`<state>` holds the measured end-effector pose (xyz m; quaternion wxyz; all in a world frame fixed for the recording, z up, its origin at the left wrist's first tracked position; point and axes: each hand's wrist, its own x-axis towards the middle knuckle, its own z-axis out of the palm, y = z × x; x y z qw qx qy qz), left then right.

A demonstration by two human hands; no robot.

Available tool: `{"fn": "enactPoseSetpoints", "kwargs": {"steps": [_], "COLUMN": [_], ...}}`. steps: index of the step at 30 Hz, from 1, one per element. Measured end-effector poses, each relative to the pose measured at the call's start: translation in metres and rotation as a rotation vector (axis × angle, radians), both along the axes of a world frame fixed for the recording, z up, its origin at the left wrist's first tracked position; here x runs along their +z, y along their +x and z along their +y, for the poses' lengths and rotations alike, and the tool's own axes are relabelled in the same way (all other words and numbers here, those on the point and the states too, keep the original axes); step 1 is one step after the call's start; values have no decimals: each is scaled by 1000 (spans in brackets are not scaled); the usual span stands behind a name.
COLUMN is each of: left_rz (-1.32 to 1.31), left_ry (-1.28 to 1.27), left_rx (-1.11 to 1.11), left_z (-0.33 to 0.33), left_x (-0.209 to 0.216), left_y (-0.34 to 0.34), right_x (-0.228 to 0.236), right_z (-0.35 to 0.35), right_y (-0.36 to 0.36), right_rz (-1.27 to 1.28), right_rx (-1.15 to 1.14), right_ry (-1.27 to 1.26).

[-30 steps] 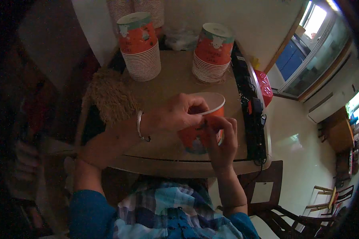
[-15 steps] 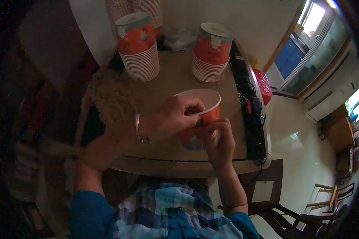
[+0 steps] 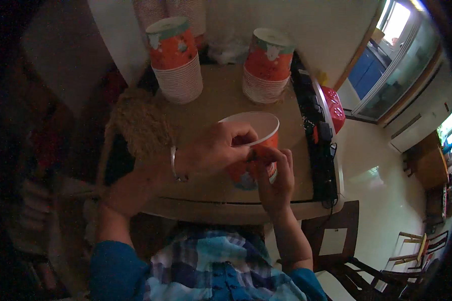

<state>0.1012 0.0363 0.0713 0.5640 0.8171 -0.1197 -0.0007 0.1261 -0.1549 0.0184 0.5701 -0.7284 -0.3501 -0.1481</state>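
Note:
An orange paper bucket [image 3: 269,141] with a white rim stands upright on the table in front of me, its mouth facing up. My left hand [image 3: 226,143] is closed at the near rim, fingers bent over the edge and thumb outside. Against the bucket's outer side, just below those fingertips, my right hand [image 3: 276,173] makes a pinch. Whatever lies between its fingertips is too small and dark to make out. A tan bundle of stringy fibres [image 3: 143,125] lies left of the bucket, next to my left wrist.
Two tall stacks of upside-down paper buckets, a left stack [image 3: 178,65] and a right stack [image 3: 267,65], stand at the table's far side. Black power strips and cables [image 3: 322,133] run along the right edge. A red basket [image 3: 332,108] and a dark chair [image 3: 334,236] are beyond it.
My right hand has shifted slightly upward, its fingertips closer to those of my left hand. The left hand keeps its hold on the rim.

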Motion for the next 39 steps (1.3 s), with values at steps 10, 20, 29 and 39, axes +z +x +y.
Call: {"fn": "enactPoseSetpoints", "kwargs": {"steps": [10, 20, 29, 39], "left_rz": [3, -34, -159, -205], "left_ry": [-27, 32, 71, 89], "left_rx": [79, 147, 149, 149], "left_z": [1, -22, -25, -22], "left_x": [10, 21, 1, -2], "left_y": [-11, -26, -18, -18], "right_x": [-3, 0, -4, -19], "right_z": [2, 12, 10, 13], "right_y": [1, -7, -4, 4], "right_rz": [-16, -75, -141, -283], "right_rx": [40, -208, -220, -255], "right_ry": [-26, 66, 57, 0]}}
